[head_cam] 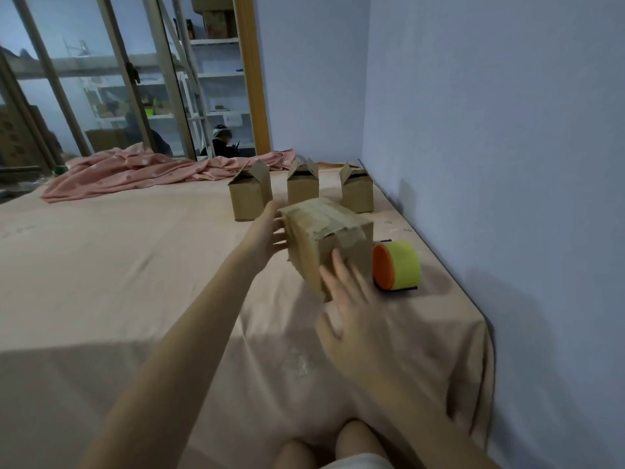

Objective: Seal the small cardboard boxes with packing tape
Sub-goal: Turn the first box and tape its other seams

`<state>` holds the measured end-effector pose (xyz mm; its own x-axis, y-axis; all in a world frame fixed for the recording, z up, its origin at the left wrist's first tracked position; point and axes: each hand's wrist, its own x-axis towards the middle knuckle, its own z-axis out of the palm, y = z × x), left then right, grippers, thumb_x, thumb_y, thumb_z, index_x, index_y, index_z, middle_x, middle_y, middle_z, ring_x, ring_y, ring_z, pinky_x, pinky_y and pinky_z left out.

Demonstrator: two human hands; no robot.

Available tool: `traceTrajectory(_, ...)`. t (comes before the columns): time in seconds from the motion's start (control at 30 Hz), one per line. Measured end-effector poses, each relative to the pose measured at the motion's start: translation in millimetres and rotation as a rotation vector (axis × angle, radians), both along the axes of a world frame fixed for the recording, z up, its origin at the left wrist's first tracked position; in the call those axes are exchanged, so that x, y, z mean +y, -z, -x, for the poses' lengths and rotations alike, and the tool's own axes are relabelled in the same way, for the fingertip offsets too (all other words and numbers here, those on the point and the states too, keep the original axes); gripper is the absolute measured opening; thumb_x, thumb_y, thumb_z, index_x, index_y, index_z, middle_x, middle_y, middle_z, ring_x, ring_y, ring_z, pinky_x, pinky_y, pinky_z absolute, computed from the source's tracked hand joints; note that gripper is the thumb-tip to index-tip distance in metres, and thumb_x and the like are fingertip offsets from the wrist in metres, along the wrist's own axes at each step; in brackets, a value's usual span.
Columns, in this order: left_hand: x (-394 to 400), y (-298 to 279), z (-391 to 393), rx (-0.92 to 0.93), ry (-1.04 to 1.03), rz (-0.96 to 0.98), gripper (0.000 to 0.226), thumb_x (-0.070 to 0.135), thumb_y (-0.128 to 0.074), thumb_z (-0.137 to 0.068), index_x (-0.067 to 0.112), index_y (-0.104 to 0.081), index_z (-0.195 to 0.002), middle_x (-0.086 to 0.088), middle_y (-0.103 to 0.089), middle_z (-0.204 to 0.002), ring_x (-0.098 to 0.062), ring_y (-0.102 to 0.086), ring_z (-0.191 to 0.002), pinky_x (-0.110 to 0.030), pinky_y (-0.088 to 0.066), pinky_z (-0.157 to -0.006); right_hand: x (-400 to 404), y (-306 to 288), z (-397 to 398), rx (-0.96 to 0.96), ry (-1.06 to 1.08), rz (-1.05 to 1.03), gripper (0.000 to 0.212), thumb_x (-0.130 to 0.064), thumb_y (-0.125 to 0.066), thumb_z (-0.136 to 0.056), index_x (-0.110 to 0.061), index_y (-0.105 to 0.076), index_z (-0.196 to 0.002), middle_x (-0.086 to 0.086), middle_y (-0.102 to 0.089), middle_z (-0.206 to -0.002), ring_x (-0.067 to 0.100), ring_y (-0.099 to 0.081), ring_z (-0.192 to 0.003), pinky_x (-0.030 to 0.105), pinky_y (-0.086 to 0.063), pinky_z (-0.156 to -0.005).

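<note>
A small cardboard box [333,236] with tape across its shut top lies tilted on the pink sheet. My left hand [267,231] touches its left side with straight fingers. My right hand [351,309], blurred, has spread fingers whose tips lie against the box's near face. Just right of the box sits a tape dispenser [396,264] with a yellow roll and an orange core. Behind, three small boxes stand upright with flaps open: one at the left [249,194], one in the middle [302,186], one at the right [357,192].
A crumpled pink blanket [145,172] lies at the far edge of the bed. The blue wall [507,164] runs close along the right side. A glass partition [101,79] with shelves behind stands at the back left. My knees [331,445] show at the bottom.
</note>
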<state>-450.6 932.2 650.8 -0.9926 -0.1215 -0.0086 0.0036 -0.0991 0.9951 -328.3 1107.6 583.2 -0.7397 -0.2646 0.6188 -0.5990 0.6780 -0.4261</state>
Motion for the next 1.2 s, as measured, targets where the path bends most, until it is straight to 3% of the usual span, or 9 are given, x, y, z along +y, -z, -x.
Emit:
traceTrajectory(0.2,33,22,18,0.011,0.149,0.012,0.039,0.027,-0.060,-0.089,0.003,-0.056,-0.119,-0.012,-0.059,-0.105,-0.019,-0.058,-0.085,-0.024,-0.049,-0.069,-7,30,-7,-0.068,0.103,-0.142,0.068,-0.027,-0.047,-0.089,-0.024,-0.016,-0.149,-0.010,0.012,-0.154,0.009,0.014,-0.141,0.026,0.004,-0.114)
traceTrajectory(0.37,48,28,20,0.029,0.218,0.054,0.038,0.031,-0.054,-0.093,0.005,-0.058,-0.120,-0.013,-0.060,-0.109,-0.025,-0.055,-0.099,-0.029,-0.045,-0.083,-3,43,-6,-0.042,0.071,-0.207,0.061,-0.027,-0.048,-0.090,-0.021,-0.026,-0.147,-0.011,0.013,-0.152,0.010,0.018,-0.140,0.027,0.007,-0.112)
traceTrajectory(0.4,50,27,19,0.019,0.214,0.084,0.044,0.035,-0.055,-0.093,0.006,-0.054,-0.127,-0.015,-0.059,-0.118,-0.027,-0.055,-0.108,-0.032,-0.045,-0.093,-1,41,-7,-0.037,0.059,-0.177,0.058,-0.023,-0.049,-0.089,-0.020,-0.033,-0.144,-0.010,0.005,-0.154,0.011,0.012,-0.142,0.028,0.002,-0.114)
traceTrajectory(0.47,53,24,16,0.001,0.169,0.177,0.063,0.043,-0.057,-0.090,0.010,-0.040,-0.141,-0.009,-0.051,-0.135,-0.026,-0.047,-0.125,-0.037,-0.034,-0.109,6,33,-12,0.005,0.038,0.017,0.040,-0.011,-0.056,-0.081,-0.013,-0.061,-0.121,0.002,-0.035,-0.148,0.019,-0.027,-0.139,0.035,-0.027,-0.113)
traceTrajectory(0.53,53,19,7,0.058,0.103,0.288,0.071,0.048,-0.057,-0.089,0.017,-0.030,-0.147,0.009,-0.049,-0.128,-0.013,-0.044,-0.124,-0.026,-0.031,-0.104,15,23,-16,0.208,0.041,0.222,0.018,-0.004,-0.057,-0.076,-0.008,-0.072,-0.086,0.008,-0.067,-0.111,0.023,-0.061,-0.104,0.038,-0.051,-0.086)
traceTrajectory(0.63,44,17,-16,0.247,0.070,0.394,0.053,0.048,-0.053,-0.091,0.032,-0.042,-0.141,0.021,-0.053,-0.123,-0.005,-0.045,-0.122,-0.017,-0.035,-0.094,32,-4,-9,0.389,0.046,0.351,0.017,-0.004,-0.054,-0.079,-0.007,-0.070,-0.080,0.004,-0.067,-0.093,0.015,-0.060,-0.088,0.029,-0.050,-0.077)
traceTrajectory(0.8,40,31,-59,0.414,0.201,0.613,0.021,0.038,-0.051,-0.094,0.050,-0.059,-0.110,0.019,-0.042,-0.140,0.009,-0.029,-0.128,0.001,-0.026,-0.092,47,-42,31,0.149,0.005,0.184,0.025,-0.008,-0.052,-0.090,-0.008,-0.067,-0.110,0.001,-0.063,-0.118,0.011,-0.053,-0.112,0.019,-0.039,-0.097)
traceTrajectory(0.93,43,38,-71,0.490,0.091,0.799,0.028,0.031,-0.049,-0.096,0.041,-0.055,-0.122,0.006,-0.045,-0.143,-0.006,-0.025,-0.138,-0.026,-0.022,-0.112,45,-41,50,0.031,-0.050,0.024,0.023,-0.015,-0.055,-0.092,-0.012,-0.069,-0.110,-0.001,-0.066,-0.116,0.015,-0.055,-0.112,0.018,-0.037,-0.095)
traceTrajectory(1.2,43,42,-69,0.545,0.008,0.903,0.036,0.027,-0.059,-0.092,0.020,-0.059,-0.127,-0.005,-0.047,-0.142,-0.020,-0.027,-0.141,-0.038,-0.026,-0.114,39,-38,61,0.037,-0.068,0.123,0.017,-0.014,-0.069,-0.083,-0.010,-0.074,-0.099,0.002,-0.071,-0.105,0.018,-0.061,-0.099,0.017,-0.041,-0.089)
